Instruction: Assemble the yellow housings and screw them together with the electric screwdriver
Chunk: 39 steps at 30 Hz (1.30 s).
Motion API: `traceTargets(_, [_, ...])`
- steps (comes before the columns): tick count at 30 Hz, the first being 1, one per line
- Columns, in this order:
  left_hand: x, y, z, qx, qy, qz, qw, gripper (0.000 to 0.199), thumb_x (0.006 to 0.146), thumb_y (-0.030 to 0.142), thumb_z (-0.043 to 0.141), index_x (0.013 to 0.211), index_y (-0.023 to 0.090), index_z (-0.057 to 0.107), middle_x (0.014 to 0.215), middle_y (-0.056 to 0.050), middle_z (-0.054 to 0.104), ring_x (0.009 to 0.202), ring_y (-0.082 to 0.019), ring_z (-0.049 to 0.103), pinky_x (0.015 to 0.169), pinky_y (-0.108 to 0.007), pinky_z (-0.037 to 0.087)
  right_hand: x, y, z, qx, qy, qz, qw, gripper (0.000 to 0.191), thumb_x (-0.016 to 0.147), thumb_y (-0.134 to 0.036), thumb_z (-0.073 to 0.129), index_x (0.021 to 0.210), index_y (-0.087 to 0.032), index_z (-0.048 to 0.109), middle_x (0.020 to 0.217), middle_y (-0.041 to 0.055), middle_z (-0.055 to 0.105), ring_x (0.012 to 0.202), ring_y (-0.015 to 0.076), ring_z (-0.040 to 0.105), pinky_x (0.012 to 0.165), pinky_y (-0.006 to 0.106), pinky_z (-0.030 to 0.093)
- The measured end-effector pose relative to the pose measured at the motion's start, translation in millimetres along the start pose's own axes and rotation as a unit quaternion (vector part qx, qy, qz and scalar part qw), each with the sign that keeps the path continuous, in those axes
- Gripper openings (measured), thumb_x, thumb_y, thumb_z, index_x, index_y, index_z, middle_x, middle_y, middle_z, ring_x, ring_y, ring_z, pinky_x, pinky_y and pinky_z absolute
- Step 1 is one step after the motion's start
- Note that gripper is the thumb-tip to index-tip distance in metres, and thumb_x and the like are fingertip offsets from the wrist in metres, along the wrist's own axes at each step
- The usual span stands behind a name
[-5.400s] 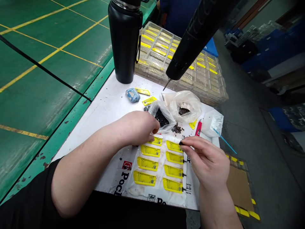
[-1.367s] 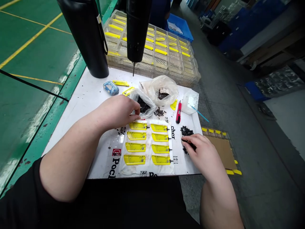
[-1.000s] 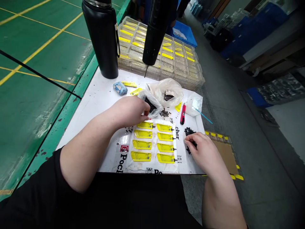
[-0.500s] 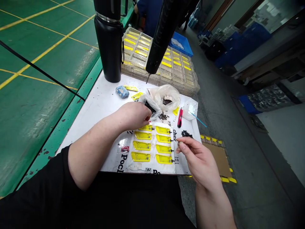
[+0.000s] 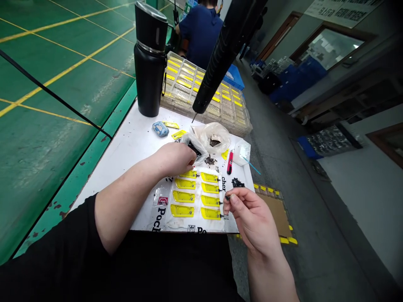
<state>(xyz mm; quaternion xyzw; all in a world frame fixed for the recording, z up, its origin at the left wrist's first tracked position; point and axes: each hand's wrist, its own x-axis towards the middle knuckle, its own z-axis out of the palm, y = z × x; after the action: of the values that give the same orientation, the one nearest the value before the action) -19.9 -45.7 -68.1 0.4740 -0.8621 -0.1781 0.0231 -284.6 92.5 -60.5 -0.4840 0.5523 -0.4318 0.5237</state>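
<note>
Two columns of yellow plastic parts point(image 5: 182, 210) lie on a white printed sheet in front of me. My left hand point(image 5: 178, 159) is closed over the far end of the left column, fingertips at the farthest part; what they pinch, if anything, is hidden. Small black pieces stick out from the right edge of several parts. To the right of the columns, my right hand point(image 5: 253, 214) pinches a small black piece point(image 5: 227, 197) between thumb and forefinger. Just beyond that hand is a pile of small black pieces point(image 5: 238, 183).
Beyond my left hand are open plastic bags point(image 5: 217, 133), dark bits point(image 5: 210, 160) and a red utility knife point(image 5: 230, 162). A black electric screwdriver point(image 5: 214, 63) hangs over the table beside a black bottle point(image 5: 149, 79). Compartment trays point(image 5: 204, 108) stand behind; a person point(image 5: 201, 33) sits farther back.
The view has tilted up, showing more of the person behind. My right hand has turned slightly, and the black piece in its pinch shows more clearly. My left hand stays at the same part.
</note>
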Motion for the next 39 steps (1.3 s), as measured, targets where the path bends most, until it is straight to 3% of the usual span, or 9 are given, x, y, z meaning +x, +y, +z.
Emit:
traceTargets(6, [-0.5,1.4,0.6,-0.001,0.000,0.004,1.000,0.024,0.094,0.041,0.062,0.097,0.025,0.079,0.102,-0.007,0.081,0.091,-0.023,0.069,0.072,-0.033,0.041,-1.5,3.2,0.1,-0.016,0.006,-0.013,1.000,0.027,0.093,-0.046,0.088,0.103,-0.023,0.078,0.079,0.0021,0.070,0.073,0.0144,0.067,0.072,0.029,0.059])
traceTargets(12, [-0.6,3.9,-0.5,0.000,-0.007,0.000,1.000,0.025,0.094,0.041,0.062,0.100,0.025,0.081,0.103,-0.008,0.081,0.090,-0.023,0.069,0.069,-0.033,0.039,-3.4,11.3,-17.7,-0.072,0.002,-0.014,0.997,0.026,0.093,-0.043,0.088,0.107,-0.023,0.080,0.088,0.0047,0.077,0.083,0.0175,0.074,0.082,0.032,0.063])
traceTargets(18, [-2.7,8.1,-3.2,0.002,0.004,0.005,1.000,0.023,0.096,0.039,0.063,0.097,0.024,0.080,0.099,-0.006,0.081,0.089,-0.022,0.071,0.067,-0.033,0.035,28.0,13.4,-26.4,-0.159,-0.028,-0.027,0.987,0.028,0.087,-0.042,0.093,0.102,-0.021,0.084,0.097,0.0084,0.081,0.083,0.0193,0.075,0.073,0.030,0.063])
traceTargets(21, [-6.2,18.0,-1.2,-0.029,0.102,0.041,0.993,0.025,0.102,0.040,0.061,0.099,0.023,0.079,0.100,-0.003,0.081,0.089,-0.019,0.073,0.070,-0.033,0.039,52.9,8.8,-22.9,-0.205,-0.048,-0.059,0.976,0.030,0.091,-0.045,0.090,0.110,-0.023,0.084,0.103,0.0073,0.082,0.087,0.0202,0.077,0.075,0.030,0.064])
traceTargets(24, [-13.2,30.9,5.0,-0.159,0.284,0.116,0.938,0.027,0.106,0.043,0.063,0.101,0.021,0.078,0.093,0.001,0.081,0.085,-0.012,0.073,0.073,-0.028,0.047,72.0,3.1,-18.1,-0.271,-0.089,-0.137,0.949,0.018,0.100,-0.038,0.082,0.116,-0.030,0.084,0.111,0.0018,0.083,0.098,0.0181,0.079,0.088,0.030,0.065])
traceTargets(26, [-20.7,36.1,13.4,-0.186,0.347,0.122,0.911,0.018,0.103,0.036,0.070,0.097,0.019,0.076,0.086,0.004,0.079,0.073,-0.007,0.069,0.067,-0.023,0.046,79.7,2.1,-15.4,-0.309,-0.118,-0.212,0.920,0.013,0.104,-0.030,0.077,0.114,-0.033,0.084,0.115,-0.0027,0.082,0.104,0.0149,0.079,0.095,0.028,0.063])
traceTargets(29, [-38.5,33.4,35.4,-0.177,0.364,0.102,0.909,0.008,0.099,0.025,0.076,0.100,0.018,0.075,0.085,0.003,0.077,0.069,-0.005,0.065,0.065,-0.020,0.048,84.0,8.1,-12.5,-0.332,-0.123,-0.290,0.889,0.017,0.105,-0.020,0.073,0.114,-0.030,0.083,0.115,-0.0048,0.083,0.105,0.0112,0.079,0.098,0.023,0.062])
traceTargets(33, [-68.8,18.6,66.3,-0.117,0.358,0.075,0.923,0.019,0.092,0.015,0.080,0.110,0.015,0.075,0.088,-0.002,0.069,0.075,-0.009,0.065,0.067,-0.022,0.052,80.9,19.6,-8.2,-0.351,-0.120,-0.356,0.858,0.016,0.105,-0.012,0.070,0.115,-0.022,0.078,0.115,-0.0009,0.082,0.106,0.0097,0.077,0.104,0.020,0.059])
traceTargets(39, [-72.3,14.9,72.9,-0.089,0.365,0.082,0.923,0.031,0.084,0.008,0.085,0.113,0.015,0.076,0.095,-0.005,0.067,0.086,-0.013,0.061,0.073,-0.028,0.052,81.4,20.6,2.8,-0.361,-0.152,-0.369,0.843,0.013,0.104,-0.008,0.069,0.112,-0.016,0.075,0.111,0.0057,0.075,0.107,0.0168,0.066,0.101,0.032,0.056])
